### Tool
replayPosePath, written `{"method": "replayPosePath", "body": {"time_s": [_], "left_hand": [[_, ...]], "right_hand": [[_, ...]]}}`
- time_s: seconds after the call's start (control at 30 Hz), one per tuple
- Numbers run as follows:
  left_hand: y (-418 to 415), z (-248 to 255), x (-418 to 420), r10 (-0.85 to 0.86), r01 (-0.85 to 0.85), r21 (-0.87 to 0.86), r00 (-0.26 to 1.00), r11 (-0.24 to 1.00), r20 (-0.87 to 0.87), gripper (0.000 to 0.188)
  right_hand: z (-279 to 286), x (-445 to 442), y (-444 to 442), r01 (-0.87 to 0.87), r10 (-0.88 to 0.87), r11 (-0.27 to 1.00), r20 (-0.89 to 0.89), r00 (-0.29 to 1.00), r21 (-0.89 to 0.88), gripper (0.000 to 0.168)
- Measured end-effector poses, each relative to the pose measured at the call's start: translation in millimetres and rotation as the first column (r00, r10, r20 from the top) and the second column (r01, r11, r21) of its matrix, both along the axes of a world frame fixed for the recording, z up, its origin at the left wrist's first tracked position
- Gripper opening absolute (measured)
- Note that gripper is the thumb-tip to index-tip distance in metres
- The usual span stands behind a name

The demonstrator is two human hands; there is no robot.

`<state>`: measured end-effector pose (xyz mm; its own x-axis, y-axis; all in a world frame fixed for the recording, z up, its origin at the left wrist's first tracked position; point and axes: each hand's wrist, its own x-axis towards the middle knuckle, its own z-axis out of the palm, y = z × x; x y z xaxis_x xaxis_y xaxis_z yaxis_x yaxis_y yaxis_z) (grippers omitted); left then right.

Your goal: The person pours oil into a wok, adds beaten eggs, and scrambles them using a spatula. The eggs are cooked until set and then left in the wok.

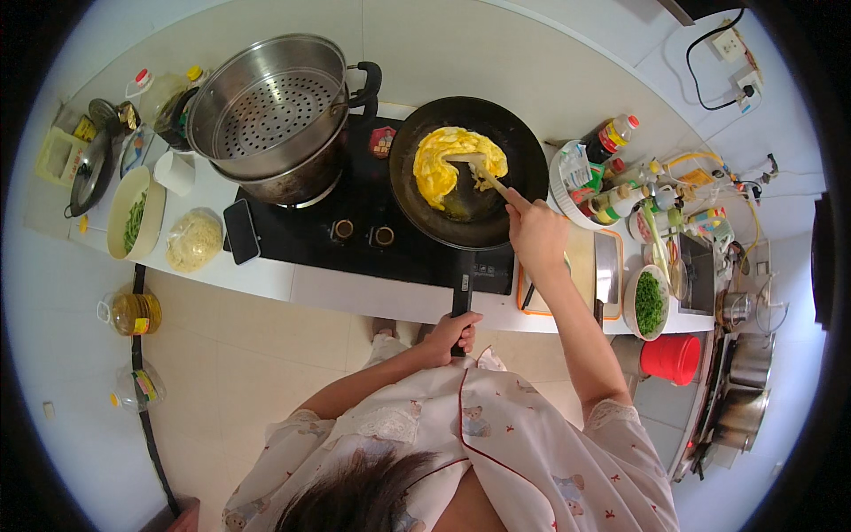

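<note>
A dark frying pan rests on the right side of the black glass cooktop. My left hand is closed around the pan's black handle, close to my body. In my right hand is a light-coloured spatula, its blade down in the yellow cooked egg. The egg lies in a curved, folded mass in the upper left and middle of the pan, with some small bits near the spatula.
Left stand a steamer pot, a phone, a bag of noodles and a bowl of green beans. Right are a basket of seasonings, a cutting board with a cleaver, and a bowl of chopped greens.
</note>
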<state>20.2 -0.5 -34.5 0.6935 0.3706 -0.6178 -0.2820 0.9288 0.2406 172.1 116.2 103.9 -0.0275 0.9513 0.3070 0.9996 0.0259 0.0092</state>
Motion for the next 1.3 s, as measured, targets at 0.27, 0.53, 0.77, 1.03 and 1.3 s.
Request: {"method": "replayPosePath", "body": {"time_s": [0.27, 0.53, 0.77, 1.03, 1.3], "left_hand": [[0, -3, 0, -0.012, 0.012, 0.013, 1.0, 1.0, -0.012, 0.038], [1, 6, -1, -0.006, 0.007, 0.015, 1.0, 1.0, -0.009, 0.041], [0, 0, -3, -0.01, 0.011, 0.031, 1.0, 0.999, -0.011, 0.039], [0, 6, -1, 0.021, -0.02, 0.044, 0.999, 0.999, -0.042, 0.031], [7, 25, 5, 0.064, -0.065, -0.02, 0.998, 0.998, -0.024, 0.027]], "right_hand": [[-18, 2, -3, 0.107, -0.098, 0.993, -0.159, 0.982, 0.047, 0.026], [-14, 2, -3, 0.21, -0.177, 0.977, -0.379, 0.908, 0.047, 0.023], [-9, 9, -2, 0.207, -0.18, 0.978, -0.48, 0.858, 0.003, 0.025], [7, 32, -22, 0.239, -0.178, 0.971, -0.717, 0.674, -0.016, 0.03], [61, 99, -8, 0.026, -0.531, 0.838, -0.802, 0.275, -0.545, 0.023]]}}
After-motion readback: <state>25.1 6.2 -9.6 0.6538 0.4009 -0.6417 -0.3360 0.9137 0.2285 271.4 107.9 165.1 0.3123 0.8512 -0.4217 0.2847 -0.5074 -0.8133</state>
